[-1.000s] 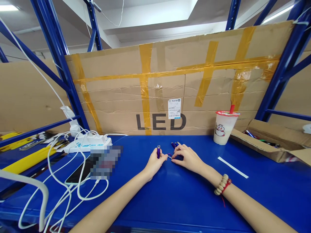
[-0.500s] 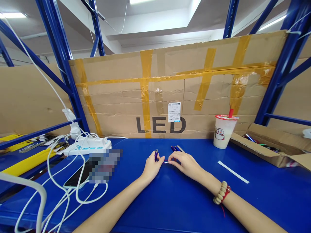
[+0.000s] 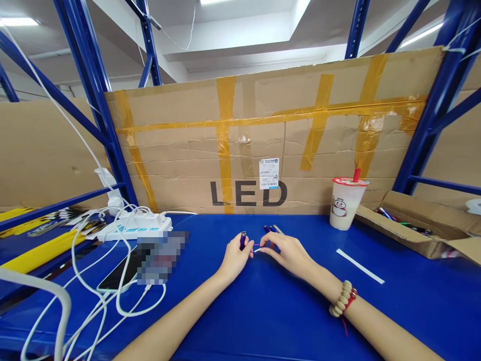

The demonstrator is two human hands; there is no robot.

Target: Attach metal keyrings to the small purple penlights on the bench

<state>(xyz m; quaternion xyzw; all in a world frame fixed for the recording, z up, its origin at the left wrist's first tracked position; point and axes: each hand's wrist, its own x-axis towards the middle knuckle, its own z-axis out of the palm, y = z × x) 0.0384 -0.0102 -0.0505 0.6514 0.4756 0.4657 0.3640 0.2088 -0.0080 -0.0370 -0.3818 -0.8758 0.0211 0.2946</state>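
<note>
In the middle of the blue tabletop [image 3: 248, 311], my left hand [image 3: 232, 260] is closed around a dark blue pen part [image 3: 243, 241] that stands upright out of the fingers. My right hand [image 3: 288, 254] pinches a thin white and purple stick [image 3: 257, 249], which looks like a pen refill. The stick reaches across the small gap to my left fingertips; whether it touches the pen part is hidden. Just behind my right fingers lie several blue pen parts [image 3: 271, 229], partly covered by the hand.
At right stand a lidded drink cup [image 3: 342, 208] with a red straw and an open cardboard box [image 3: 404, 238] holding pens. A white strip [image 3: 359, 265] lies nearer. Left are a phone [image 3: 120, 273], white cables [image 3: 124, 311] and a power strip [image 3: 137, 228]. A cardboard sheet [image 3: 188, 160] stands behind.
My left hand has turned slightly and its thumb has shifted. The thin stick between my hands now shows more clearly, tilted a little. My right hand is almost where it was.
</note>
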